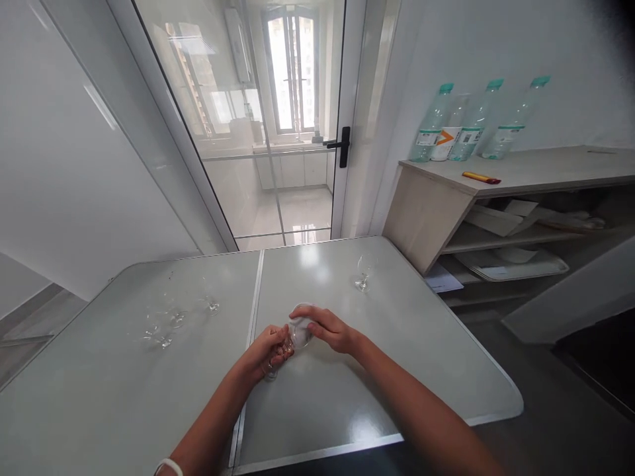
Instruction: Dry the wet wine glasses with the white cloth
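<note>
A: Biggest first?
B: Grey table (397, 370), it's under both hands. A glass door (278, 132) is far ahead of them, and a wooden shelf unit (426, 211) stands ahead and off to the right-hand side.

A: Hands?
B: The left hand (270, 350) is clenched round the lower part of a wine glass (299, 334), about where the stem is. The right hand (327, 328) is grasping the bowl from above, fingers curled over it. The hands are nearly touching.

A: So where's the glass?
B: Between the two hands, tilted, low over the table's centre seam. There may be something white at the bowl, a cloth maybe. Too blurry, can't tell.

A: Other stuff?
B: Bottles (471, 122) on top of the shelf, well beyond the right hand. A cluster of glasses (163, 327) sits on the table out past the left hand. A lone glass (364, 272) stands upright just ahead of the right hand. There's a yellow pen (481, 177) near the bottles.
</note>
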Action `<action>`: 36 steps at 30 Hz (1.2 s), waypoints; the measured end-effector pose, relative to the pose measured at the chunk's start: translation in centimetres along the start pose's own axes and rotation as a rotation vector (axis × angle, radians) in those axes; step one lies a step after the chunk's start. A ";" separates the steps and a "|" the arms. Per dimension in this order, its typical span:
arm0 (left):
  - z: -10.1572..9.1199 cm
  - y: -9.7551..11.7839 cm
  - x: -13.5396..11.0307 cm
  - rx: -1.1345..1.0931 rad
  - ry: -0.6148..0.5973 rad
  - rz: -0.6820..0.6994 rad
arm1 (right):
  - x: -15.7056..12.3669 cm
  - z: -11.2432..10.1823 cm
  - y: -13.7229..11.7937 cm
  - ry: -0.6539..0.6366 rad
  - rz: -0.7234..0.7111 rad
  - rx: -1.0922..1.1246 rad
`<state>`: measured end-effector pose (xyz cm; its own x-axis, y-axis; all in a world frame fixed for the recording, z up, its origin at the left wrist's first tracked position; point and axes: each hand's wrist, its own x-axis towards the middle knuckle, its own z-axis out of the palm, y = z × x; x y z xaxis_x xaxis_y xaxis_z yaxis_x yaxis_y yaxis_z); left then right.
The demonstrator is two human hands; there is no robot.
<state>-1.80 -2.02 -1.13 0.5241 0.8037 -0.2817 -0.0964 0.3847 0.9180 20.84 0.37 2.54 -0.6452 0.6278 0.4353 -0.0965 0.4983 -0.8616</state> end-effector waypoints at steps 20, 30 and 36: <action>0.1 -0.5 -0.6 0.494 0.329 0.336 | 0.6 1.2 -0.6 0.224 0.241 0.202; 1.0 -0.1 0.0 -0.040 0.014 -0.020 | 0.3 0.5 0.1 0.355 0.321 0.455; 1.8 -0.6 0.1 0.311 0.320 0.311 | 1.0 0.3 0.2 0.563 0.269 0.545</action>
<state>-0.17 -3.04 -1.23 0.2227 0.9748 -0.0098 0.0746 -0.0070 0.9972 19.91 0.92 2.68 -0.2371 0.9617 0.1373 -0.4407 0.0195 -0.8974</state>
